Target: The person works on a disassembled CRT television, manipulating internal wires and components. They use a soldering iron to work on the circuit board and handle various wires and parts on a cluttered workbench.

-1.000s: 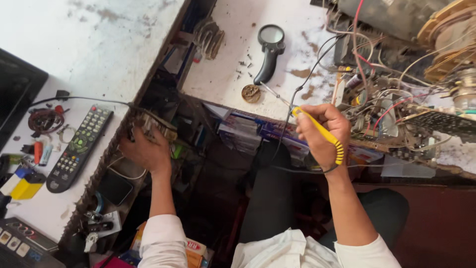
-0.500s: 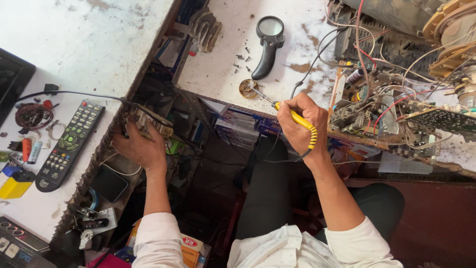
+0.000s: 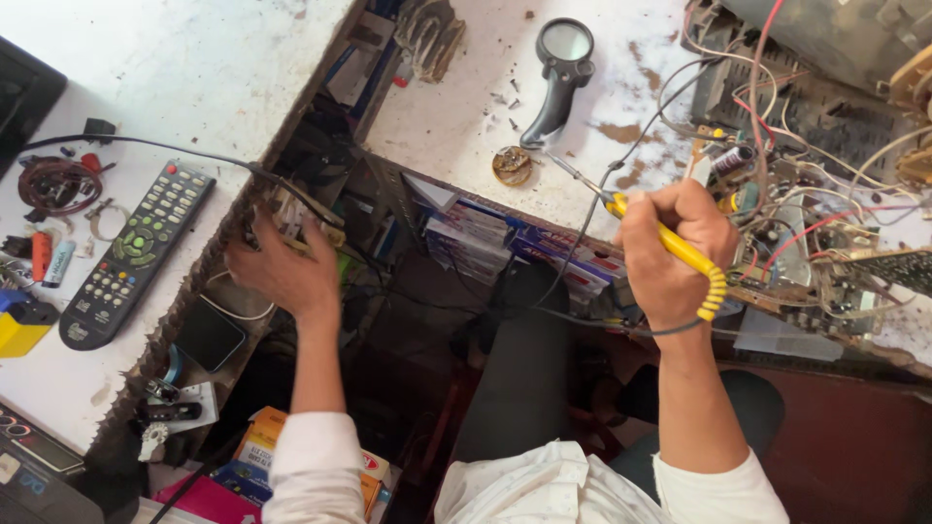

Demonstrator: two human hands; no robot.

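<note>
My right hand (image 3: pixel 670 252) grips a yellow-handled soldering iron (image 3: pixel 680 250); its metal tip points up-left toward a small round tin (image 3: pixel 511 165) on the white bench top. My left hand (image 3: pixel 282 267) reaches into the dark gap beside the left table, fingers resting on a small plug block (image 3: pixel 296 218) with a black cable running to it. Whether the fingers close around the block is hidden. A black magnifying glass (image 3: pixel 558 73) lies above the tin.
A black remote control (image 3: pixel 136 252) lies on the left table among small parts and a yellow object (image 3: pixel 21 325). An open circuit board (image 3: pixel 825 223) with tangled wires fills the right. Boxes and books are stacked on the shelf (image 3: pixel 515 238) under the bench.
My right hand with the soldering iron has moved left, away from the circuit board and toward the round tin. My left hand stays at the plug block.
</note>
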